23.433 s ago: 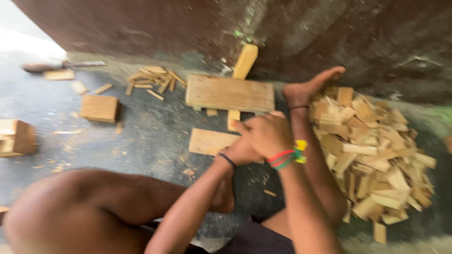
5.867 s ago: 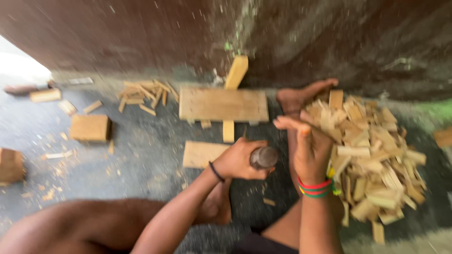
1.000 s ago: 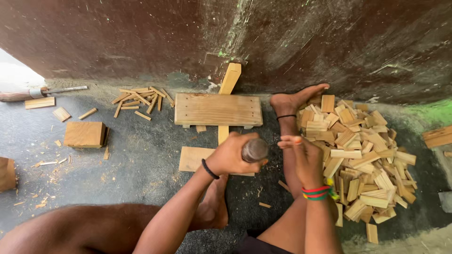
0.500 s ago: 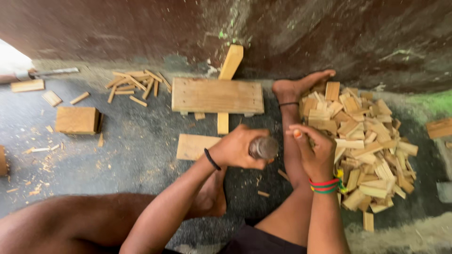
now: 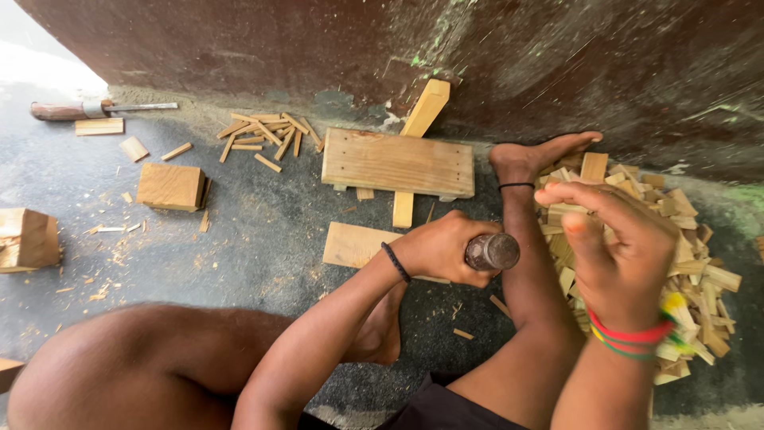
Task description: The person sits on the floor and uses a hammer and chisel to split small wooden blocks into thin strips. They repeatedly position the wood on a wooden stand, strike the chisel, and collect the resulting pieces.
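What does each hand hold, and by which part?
Left hand grips a round-ended tool around its shaft, just behind the end. Right hand is raised over the wood pile; whether it holds anything cannot be told.

No packages, labels, signs or screens anywhere in view.
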